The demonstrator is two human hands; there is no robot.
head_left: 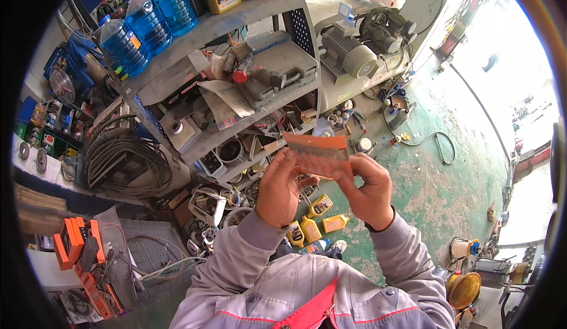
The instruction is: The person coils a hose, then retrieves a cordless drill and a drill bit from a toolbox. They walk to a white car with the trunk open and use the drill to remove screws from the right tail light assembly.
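Observation:
In front of my chest, both hands hold up a small flat packet (319, 156). It has an orange band along its top and a greyish, partly see-through body with reddish marks; its contents are too blurred to name. My left hand (279, 188) grips the packet's left side, the thumb near its edge. At the right end, my right hand (369, 188) closes on it with thumb and fingers. Several yellow bottles (310, 230) lie on the floor below my hands, next to a bottle with blue liquid (314, 247).
A grey metal shelf (177, 42) ahead carries jugs of blue liquid (175, 7), a grey case (277, 72) and loose parts. Behind it stands an air compressor (354, 57). Coiled hoses (127, 158) and an orange device (74, 243) are at left; a hose (446, 152) lies on the green floor (425, 190).

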